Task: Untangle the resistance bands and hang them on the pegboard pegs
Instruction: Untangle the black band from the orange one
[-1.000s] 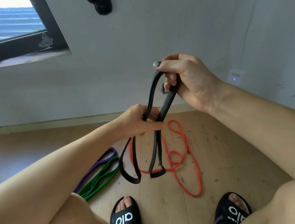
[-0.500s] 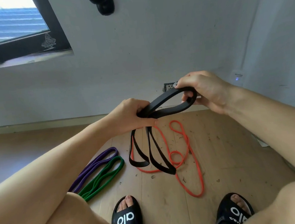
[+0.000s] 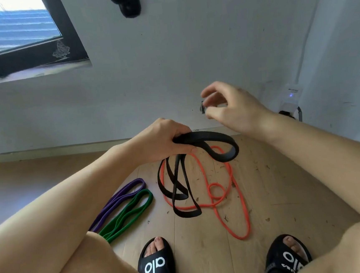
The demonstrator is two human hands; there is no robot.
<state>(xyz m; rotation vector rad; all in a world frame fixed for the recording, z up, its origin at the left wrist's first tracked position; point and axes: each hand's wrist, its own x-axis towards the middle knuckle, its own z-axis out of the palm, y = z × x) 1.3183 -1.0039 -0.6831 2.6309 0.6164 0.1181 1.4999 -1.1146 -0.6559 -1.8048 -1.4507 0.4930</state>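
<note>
Left fingers (image 3: 182, 146) curl tight around the bunched black band (image 3: 217, 146) at centre frame, its loops dangling toward the floor; the right hand (image 3: 233, 107) hovers just above, fingers loosely spread, holding nothing. Untangling's underway, I'd say: next that right hand needs a loop to pull free. No pegboard in view.
</note>
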